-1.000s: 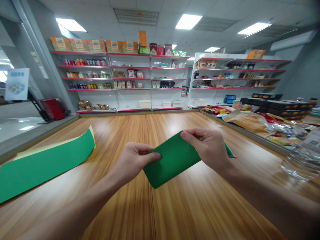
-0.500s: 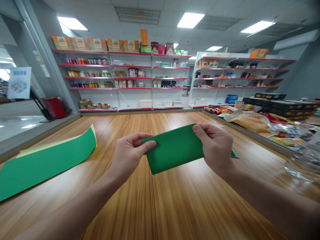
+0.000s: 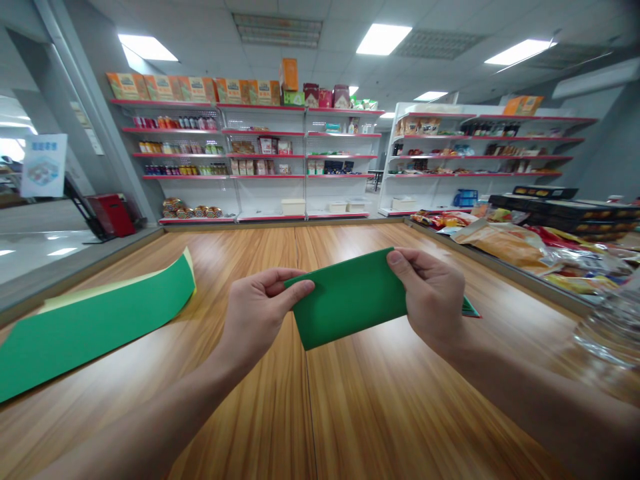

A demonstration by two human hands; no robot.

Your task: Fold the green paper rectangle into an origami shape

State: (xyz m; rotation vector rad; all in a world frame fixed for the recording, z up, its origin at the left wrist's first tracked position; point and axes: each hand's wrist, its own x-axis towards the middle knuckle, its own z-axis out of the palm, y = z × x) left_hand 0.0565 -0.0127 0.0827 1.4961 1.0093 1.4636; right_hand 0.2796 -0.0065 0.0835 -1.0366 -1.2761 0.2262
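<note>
Above the middle of the wooden table [image 3: 240,420], a folded piece of green paper [image 3: 350,300] is held up between both hands, its right end higher than its left. My left hand [image 3: 260,307] pinches the upper left corner, thumb on the near face. At the upper right corner my right hand [image 3: 430,287] grips it the same way; the fingers behind the paper are hidden. A larger green sheet [image 3: 100,327] lies on the table at the left, its far edge curled up to show a yellowish layer. Behind my right wrist pokes the corner of a flat green item [image 3: 470,308], mostly hidden.
A clear plastic bottle [image 3: 610,333] stands at the right edge. Snack packets [image 3: 505,243] and stacked black boxes [image 3: 575,213] lie beyond the table's raised right rim. Shelves of goods [image 3: 265,190] line the back; a red box [image 3: 113,215] and sign stand at the left.
Over the second, both hands raised the green paper and levelled it, the right hand shifting up and right. Between the last two frames the hands hold almost still, with a slight view shift.
</note>
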